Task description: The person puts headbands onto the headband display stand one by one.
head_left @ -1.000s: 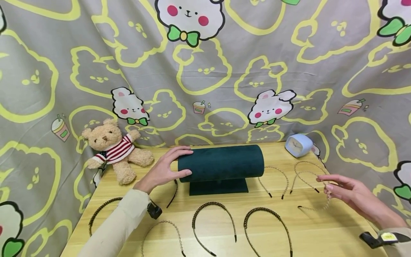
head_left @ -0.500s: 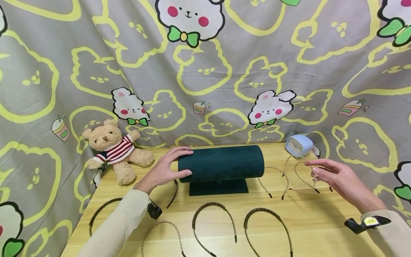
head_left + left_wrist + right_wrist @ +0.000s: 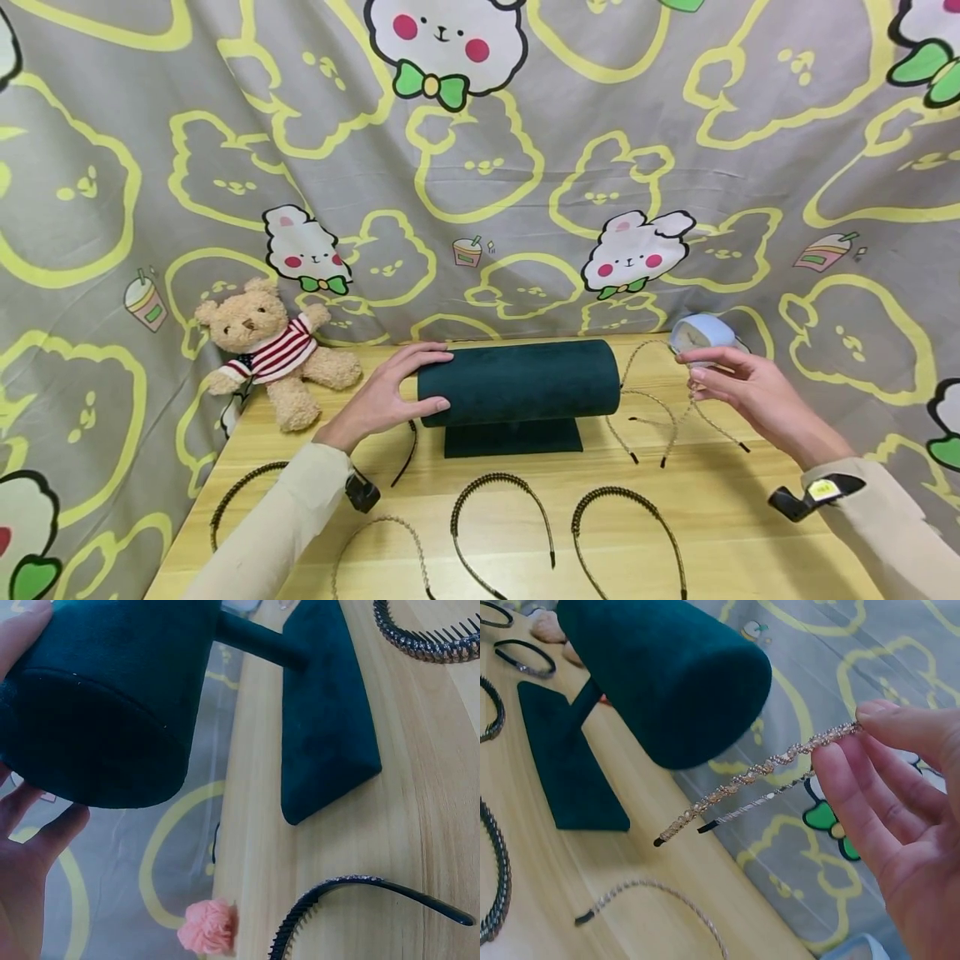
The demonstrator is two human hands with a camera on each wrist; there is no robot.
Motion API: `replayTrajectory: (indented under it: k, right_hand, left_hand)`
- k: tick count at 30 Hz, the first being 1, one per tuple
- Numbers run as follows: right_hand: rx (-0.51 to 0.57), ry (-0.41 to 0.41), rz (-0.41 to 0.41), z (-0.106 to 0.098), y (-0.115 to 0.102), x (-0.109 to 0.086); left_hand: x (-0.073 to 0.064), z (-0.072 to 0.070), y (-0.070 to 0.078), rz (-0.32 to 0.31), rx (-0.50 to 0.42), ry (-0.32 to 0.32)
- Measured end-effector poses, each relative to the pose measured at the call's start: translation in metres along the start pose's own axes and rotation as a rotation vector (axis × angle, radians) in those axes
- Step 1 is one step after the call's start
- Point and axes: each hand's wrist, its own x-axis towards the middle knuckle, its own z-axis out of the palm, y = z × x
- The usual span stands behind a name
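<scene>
A dark green velvet headband stand [image 3: 517, 379], a horizontal roll on a flat base, stands at the back of the table. My left hand [image 3: 384, 392] grips the roll's left end, thumb at the front and fingers over the top. Right of the stand, my right hand [image 3: 738, 392] pinches a beaded headband [image 3: 761, 772] between thumb and fingers. Its two black-tipped ends point toward the roll's right end, apart from it in the right wrist view. Beneath the held headband, another thin beaded headband [image 3: 660, 885] lies on the table.
Dark toothed headbands [image 3: 501, 477] and a pale beaded headband [image 3: 390, 518] lie along the front. A teddy bear [image 3: 258, 333] sits back left. A light blue clock [image 3: 701, 330] stands back right, partly behind my right hand. A patterned curtain [image 3: 525, 167] hangs behind the table.
My right hand has moved left and up from the right side of the table, carrying the beaded headband toward the stand. My left hand keeps its grip on the roll.
</scene>
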Motion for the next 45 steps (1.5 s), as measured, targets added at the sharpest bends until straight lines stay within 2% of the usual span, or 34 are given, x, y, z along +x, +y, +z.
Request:
replayTrajectory:
  k: [9,15,22,33,39,45]
  right_hand:
    - [-0.095,0.013,0.036,0.019,-0.009,0.019]
    - [-0.118,0.021,0.053,0.032,-0.012,0.028]
    - [-0.209,0.013,0.091,0.048,-0.018,0.036]
    - [-0.174,-0.034,0.102,0.065,-0.018,0.045]
    - [-0.211,-0.039,0.087,0.071,-0.019,0.047]
    - [-0.257,-0.051,0.020,0.075,-0.017,0.049]
  left_hand:
    - [0.000,0.001,0.002,0.002,-0.001,0.005]
    - [-0.001,0.001,0.002,-0.007,-0.002,0.003]
    - [-0.001,0.000,0.003,-0.010,-0.010,0.005]
    - [-0.001,0.000,0.002,-0.011,0.001,-0.002]
    - [-0.001,0.000,0.003,-0.012,-0.004,0.000]
    - [-0.001,0.000,0.003,-0.008,-0.012,0.000]
